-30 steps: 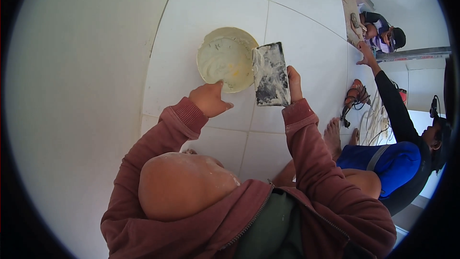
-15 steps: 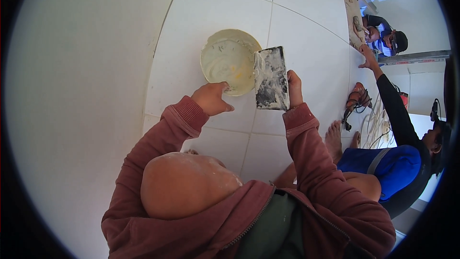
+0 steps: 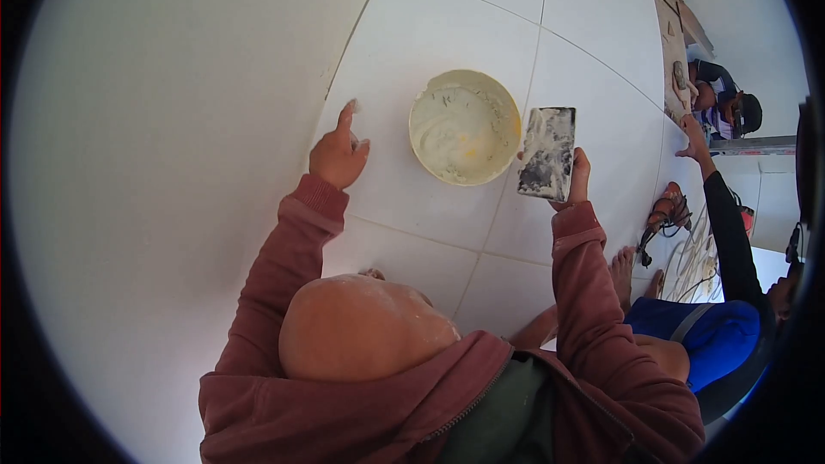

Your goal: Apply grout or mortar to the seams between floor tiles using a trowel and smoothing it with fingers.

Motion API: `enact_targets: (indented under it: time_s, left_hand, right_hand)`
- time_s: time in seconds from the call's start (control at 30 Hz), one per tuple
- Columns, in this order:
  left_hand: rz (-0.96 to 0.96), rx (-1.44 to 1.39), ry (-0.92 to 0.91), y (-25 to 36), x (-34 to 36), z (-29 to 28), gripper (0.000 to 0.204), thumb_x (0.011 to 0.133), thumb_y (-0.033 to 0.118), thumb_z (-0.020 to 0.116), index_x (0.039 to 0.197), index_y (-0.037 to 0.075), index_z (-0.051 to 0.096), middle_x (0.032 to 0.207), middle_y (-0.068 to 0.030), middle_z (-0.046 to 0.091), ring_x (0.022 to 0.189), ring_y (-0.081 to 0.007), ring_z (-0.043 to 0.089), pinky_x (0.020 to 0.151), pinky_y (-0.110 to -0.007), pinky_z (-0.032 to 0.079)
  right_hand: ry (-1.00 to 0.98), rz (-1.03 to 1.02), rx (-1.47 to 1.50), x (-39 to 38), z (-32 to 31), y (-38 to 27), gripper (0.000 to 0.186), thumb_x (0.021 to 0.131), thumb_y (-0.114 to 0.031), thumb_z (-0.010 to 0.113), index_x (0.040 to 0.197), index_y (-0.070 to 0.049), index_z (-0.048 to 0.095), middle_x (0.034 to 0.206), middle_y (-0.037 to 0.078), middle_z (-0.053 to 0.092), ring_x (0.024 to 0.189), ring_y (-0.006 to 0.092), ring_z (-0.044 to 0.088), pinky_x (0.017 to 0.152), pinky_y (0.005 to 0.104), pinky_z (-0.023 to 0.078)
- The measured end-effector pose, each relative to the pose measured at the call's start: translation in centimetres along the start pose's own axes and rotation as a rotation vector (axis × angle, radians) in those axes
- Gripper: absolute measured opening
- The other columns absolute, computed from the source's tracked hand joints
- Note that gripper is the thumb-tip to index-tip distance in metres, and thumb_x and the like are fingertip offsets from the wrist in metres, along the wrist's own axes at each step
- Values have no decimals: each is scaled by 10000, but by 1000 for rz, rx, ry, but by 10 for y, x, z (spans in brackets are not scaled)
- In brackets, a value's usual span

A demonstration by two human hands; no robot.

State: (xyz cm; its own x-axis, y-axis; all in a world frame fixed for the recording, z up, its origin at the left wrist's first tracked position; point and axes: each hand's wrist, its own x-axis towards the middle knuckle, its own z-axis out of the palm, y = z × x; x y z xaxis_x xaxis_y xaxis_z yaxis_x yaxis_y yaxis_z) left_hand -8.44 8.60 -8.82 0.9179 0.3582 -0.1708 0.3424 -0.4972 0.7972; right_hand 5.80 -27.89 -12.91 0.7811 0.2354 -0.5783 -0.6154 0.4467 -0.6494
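A round cream-coloured bowl [image 3: 421,125] stands on the white tiles, holding white paste with a few yellowish spots. My left hand [image 3: 339,155] is left of the bowl, close to the foot of the wall. Its index finger and thumb are stretched apart, with nothing visible between them and whitish residue on the tips. To the bowl's right, my right hand [image 3: 581,174] grips a black rectangular float [image 3: 548,155], its face smeared with white paste. The float's back and most of my gripping fingers are hidden.
A pale wall [image 3: 198,120] rises along the left. At right, a co-worker in blue shorts [image 3: 713,339] sits close, one arm reaching forward. Near them lie a red corded power tool [image 3: 666,210] and loose cables [image 3: 694,258]. Another person [image 3: 720,103] crouches farther off.
My left hand has moved from the bowl's near rim leftward and forward, beside the wall. The float has come away from beside the bowl's edge, still in my right hand. The view has shifted.
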Motion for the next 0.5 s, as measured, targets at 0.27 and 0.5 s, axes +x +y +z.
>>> enact_targets:
  time_s: [0.27,0.5]
  left_hand:
    - [-333,946,-124,-58,24,23,764,778,143,470,1380,52,7,781,-100,631,657,-225,619,574,-357,481]
    - [-341,1110,-182,-91,17,45,685,812,149,435,1355,-41,63,827,-131,642,684,-224,633,609,-341,497]
  right_hand:
    - [92,-18,80,40,-20,14,487,784,-359,284,1087,-59,520,1055,126,570,916,278,565,799,471,453]
    - [-1,-188,-12,78,-63,17,328,714,-235,384,864,6,547,800,116,588,686,255,566,718,362,474]
